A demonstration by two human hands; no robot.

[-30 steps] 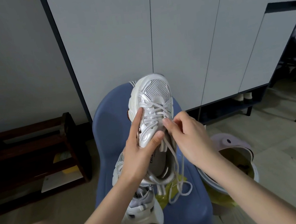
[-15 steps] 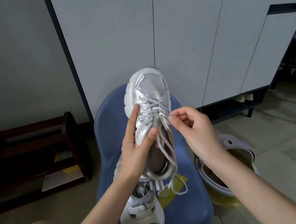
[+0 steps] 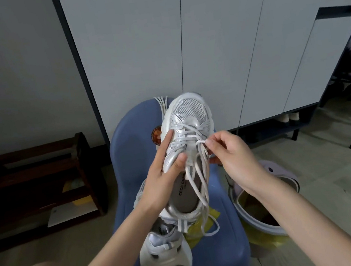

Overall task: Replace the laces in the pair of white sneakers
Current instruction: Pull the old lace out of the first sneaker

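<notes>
We grip sneaker (image 3: 188,131) in left hand (image 3: 164,174), toe pointing away; right hand (image 3: 233,154) pinches lace (image 3: 201,142) at right eyelets.

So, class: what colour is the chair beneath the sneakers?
Blue chair, clearest in the head view.

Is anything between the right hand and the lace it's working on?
No. The right hand already pinches the lace at the held sneaker, which the left hand grips. Nothing visible stands between.
</notes>
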